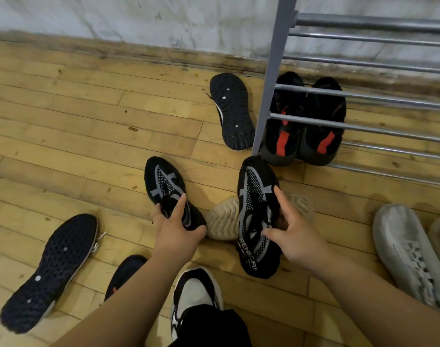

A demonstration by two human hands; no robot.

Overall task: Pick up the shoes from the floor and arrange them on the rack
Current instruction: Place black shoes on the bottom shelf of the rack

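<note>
Two matching black knit shoes with grey markings are in the middle of the view. My left hand grips the left shoe at its collar, toe pointing away. My right hand grips the right shoe at its opening, held over a beige shoe. The grey metal rack stands at the upper right. A black pair with red patches sits on its lowest bars.
A dark shoe lies sole-up left of the rack post. Another lies sole-up at the lower left. A beige shoe lies under my right-hand shoe. Grey-white shoes lie at the right. My own foot is at the bottom centre.
</note>
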